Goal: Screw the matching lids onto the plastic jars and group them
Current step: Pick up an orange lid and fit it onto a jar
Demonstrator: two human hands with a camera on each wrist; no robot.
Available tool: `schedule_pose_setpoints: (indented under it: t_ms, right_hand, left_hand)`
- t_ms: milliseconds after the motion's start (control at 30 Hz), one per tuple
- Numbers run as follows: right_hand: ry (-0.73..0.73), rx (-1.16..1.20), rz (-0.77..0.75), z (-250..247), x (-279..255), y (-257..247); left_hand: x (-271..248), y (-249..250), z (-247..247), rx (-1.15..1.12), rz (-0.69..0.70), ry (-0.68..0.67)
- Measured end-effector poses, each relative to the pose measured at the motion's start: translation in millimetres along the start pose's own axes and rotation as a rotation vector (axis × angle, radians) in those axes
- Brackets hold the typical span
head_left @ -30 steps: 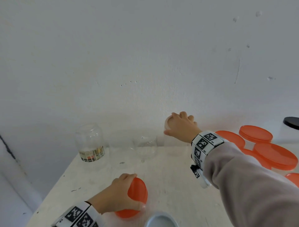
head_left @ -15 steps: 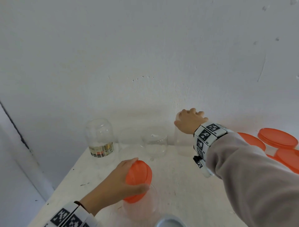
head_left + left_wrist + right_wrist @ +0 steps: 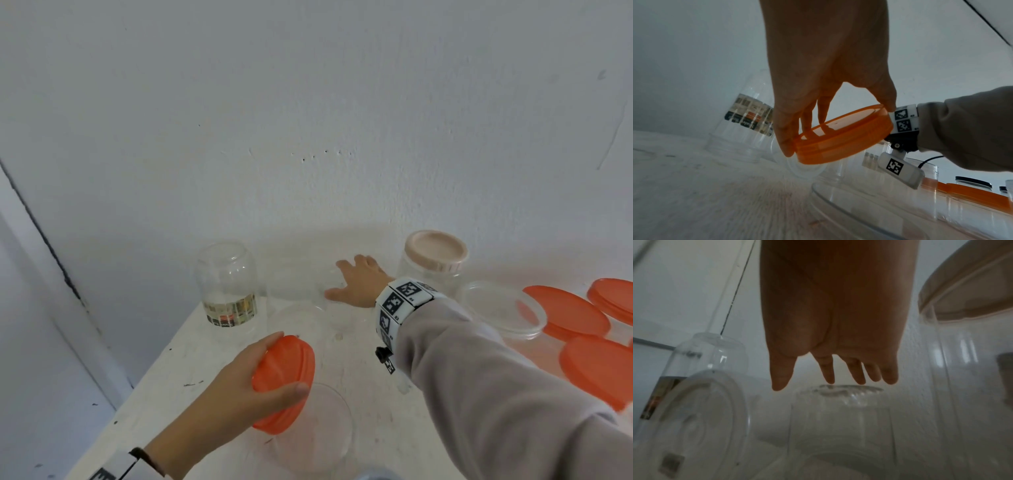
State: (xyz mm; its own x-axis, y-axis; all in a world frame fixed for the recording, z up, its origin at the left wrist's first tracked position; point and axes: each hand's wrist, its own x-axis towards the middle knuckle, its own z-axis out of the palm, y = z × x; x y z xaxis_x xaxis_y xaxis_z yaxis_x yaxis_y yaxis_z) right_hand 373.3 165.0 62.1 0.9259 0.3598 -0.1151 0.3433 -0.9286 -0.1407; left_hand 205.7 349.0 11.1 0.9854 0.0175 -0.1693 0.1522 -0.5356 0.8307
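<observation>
My left hand [image 3: 289, 363] grips an orange lid [image 3: 274, 404], held tilted just above the rim of a wide clear open jar [image 3: 322, 435]. In the left wrist view the thumb and fingers of that left hand [image 3: 836, 126] clamp the orange lid's [image 3: 842, 144] edge. My right hand [image 3: 342, 277] is open, fingers spread over a small clear upturned jar [image 3: 329, 308] near the wall. In the right wrist view its straight fingertips [image 3: 828, 379] hang at the upturned jar's base [image 3: 838, 410]. A jar with a beige lid [image 3: 435, 253] stands just right of that hand.
A labelled clear jar [image 3: 227, 287] stands upturned at the back left near the table's left edge [image 3: 137, 394]. A wide open clear jar [image 3: 500, 308] and several orange lids [image 3: 568, 315] lie to the right. The wall [image 3: 308, 137] is close behind.
My right hand let go of the beige-lidded jar and moved left and down to the small clear jar. My left hand raised the orange lid over the wide clear jar.
</observation>
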Motion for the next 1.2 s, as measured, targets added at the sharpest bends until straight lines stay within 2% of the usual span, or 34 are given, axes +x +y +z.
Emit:
schedule_pose_setpoints:
  t_ms: [167, 367, 433, 567, 867, 1033, 1200]
  right_hand:
    - [-0.039, 0.061, 0.104, 10.1, 4.2, -2.6]
    - [0.036, 0.009, 0.200, 7.9, -1.8, -5.0]
    - [0.048, -0.022, 0.202, 5.7, -8.9, -6.7]
    - [0.147, -0.080, 0.116, 2.8, -32.0, -7.5]
    - [0.269, 0.250, 0.002, 8.8, -103.1, 12.4]
    - [0.256, 0.461, 0.007, 20.9, -133.8, 37.6]
    - [0.251, 0.496, 0.034, 29.4, -157.9, 61.1]
  left_hand:
    - [-6.1, -0.8, -5.2, -0.013, -0.039, 0.006]
    - [-11.4, 6.4, -5.9, 0.018, -0.041, 0.005]
    - [-13.9, 8.7, -5.5, 0.027, -0.036, 0.006]
    - [-19.3, 13.5, -1.8, 0.031, -0.006, 0.020]
    - [-39.4, 34.9, 11.0, -0.024, 0.116, 0.077]
    - [-42.3, 49.8, 25.2, -0.067, 0.138, 0.070]
    - [-41.9, 61.9, 43.9, -0.173, 0.154, 0.073]
